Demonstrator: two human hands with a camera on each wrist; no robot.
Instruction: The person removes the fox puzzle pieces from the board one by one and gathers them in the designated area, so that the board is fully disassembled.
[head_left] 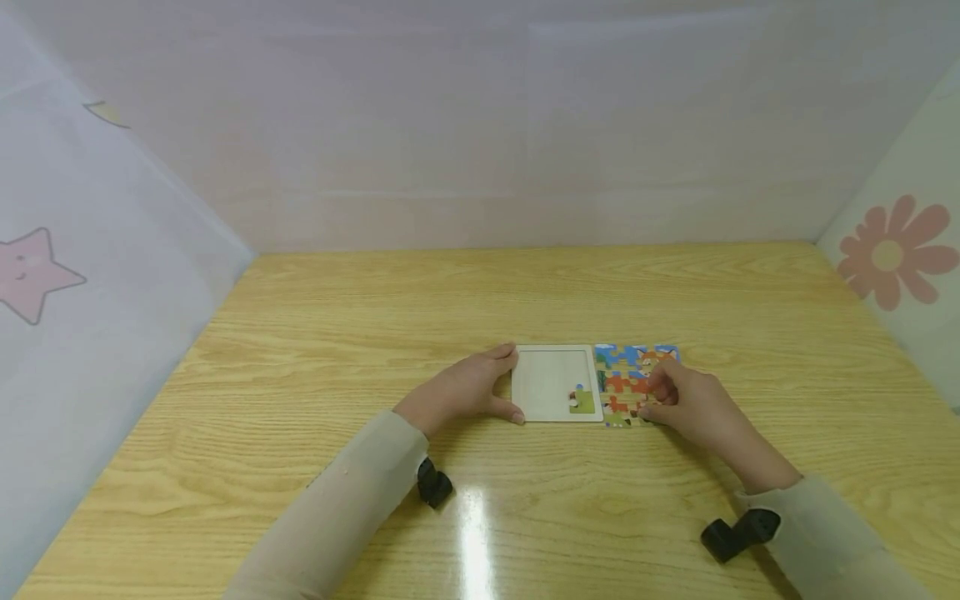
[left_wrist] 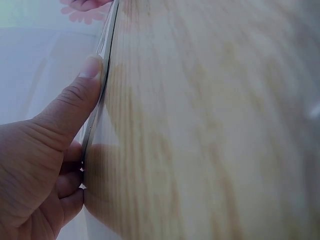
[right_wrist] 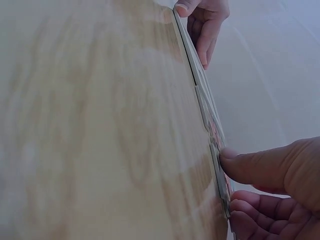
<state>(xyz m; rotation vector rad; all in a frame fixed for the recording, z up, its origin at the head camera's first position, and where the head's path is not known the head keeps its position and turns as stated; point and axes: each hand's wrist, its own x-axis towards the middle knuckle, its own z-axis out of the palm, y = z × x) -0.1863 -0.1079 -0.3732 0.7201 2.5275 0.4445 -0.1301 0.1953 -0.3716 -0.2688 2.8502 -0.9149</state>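
Note:
A pale wooden puzzle tray [head_left: 543,379] lies flat on the table. One green puzzle piece [head_left: 581,402] sits in its front right corner. My left hand [head_left: 480,385] holds the tray by its left side, thumb at the near corner and fingers toward the far one. Right of the tray, several colourful puzzle pieces [head_left: 617,383] lie close together, showing blue, orange and green parts of a picture. Over the right end of these pieces, my right hand [head_left: 690,404] pinches a puzzle piece at the near right, thumb and fingers at its edges. That hand hides part of the group.
The wood-grain table [head_left: 360,317] extends around the tray and pieces. A pale cloth wall [head_left: 480,167] stands behind it, with printed side walls to left and right. A black wrist camera [head_left: 433,483] sits on the left sleeve, another camera [head_left: 738,533] on the right.

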